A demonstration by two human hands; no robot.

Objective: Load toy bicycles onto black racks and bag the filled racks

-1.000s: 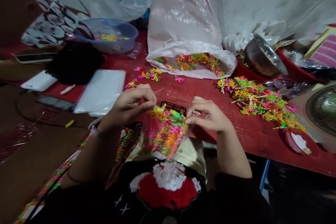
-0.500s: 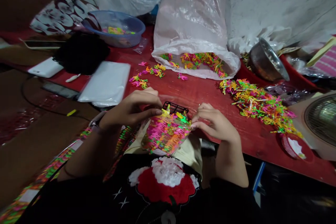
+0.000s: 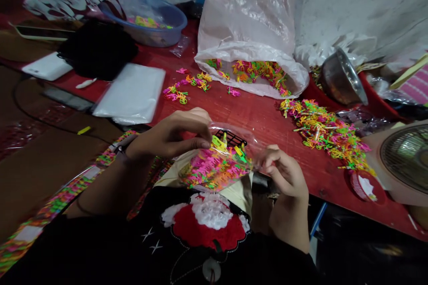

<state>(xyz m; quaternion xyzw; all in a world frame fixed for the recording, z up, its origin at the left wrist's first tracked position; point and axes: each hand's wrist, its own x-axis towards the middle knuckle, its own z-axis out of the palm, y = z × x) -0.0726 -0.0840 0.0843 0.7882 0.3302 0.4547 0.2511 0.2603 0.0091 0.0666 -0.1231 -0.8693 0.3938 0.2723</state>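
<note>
- Filling the nearest part of the view, a black top (image 3: 107, 249) bears a red-and-white appliqué (image 3: 207, 227).
- Just beyond it, a clear bag (image 3: 217, 171) packed with pink, orange, yellow and green plastic pieces lies over cream cloth (image 3: 245, 193) at the lap, its mouth toward the table.
- The left hand (image 3: 179, 133) grips the bag's upper left edge between thumb and fingers.
- The right hand (image 3: 284, 171) curls just beside the bag's right corner; its fingertips are blurred, so I cannot tell whether they grasp the film.
- A black grid (image 3: 234, 137) shows at the bag's mouth, by the near edge of the red table (image 3: 254, 111).
- To the right, a small red basket (image 3: 356, 185) sits near a heap of similar loose pieces (image 3: 327, 133), beside a round grille (image 3: 408, 156).
- To the left lies a stack of clear-wrapped white sheets (image 3: 133, 89).
- Farther back, scattered pieces (image 3: 200, 81) lie before a large whitish sack (image 3: 247, 13), its open mouth showing more.
- A blue basin (image 3: 150, 35) stands left of the sack; a tilted metal bowl (image 3: 343, 80), right.
</note>
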